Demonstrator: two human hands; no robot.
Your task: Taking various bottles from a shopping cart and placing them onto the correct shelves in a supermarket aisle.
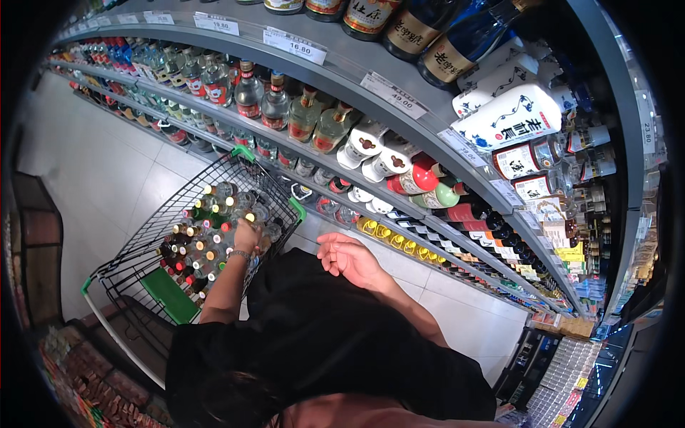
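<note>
A wire shopping cart [176, 187] with green corner pieces stands to my left and holds many upright glass bottles [211, 235] with caps of mixed colours. My left hand [248, 235], a bracelet at its wrist, reaches down among the bottles near the cart's right side. Its fingers are at a clear bottle with a yellow cap [250, 217]; whether they grip it cannot be told. My right hand [348, 259] is in the air in front of my black shirt, palm partly up, fingers loosely curled, with nothing in it.
Long grey shelves [385, 115] full of bottles and price tags curve past the front and right. Yellow-labelled bottles [396, 239] stand on the lowest shelf. Pale floor tiles [101, 139] lie left of the cart. Packaged goods [101, 385] are at the lower left, stacked boxes [562, 374] at the lower right.
</note>
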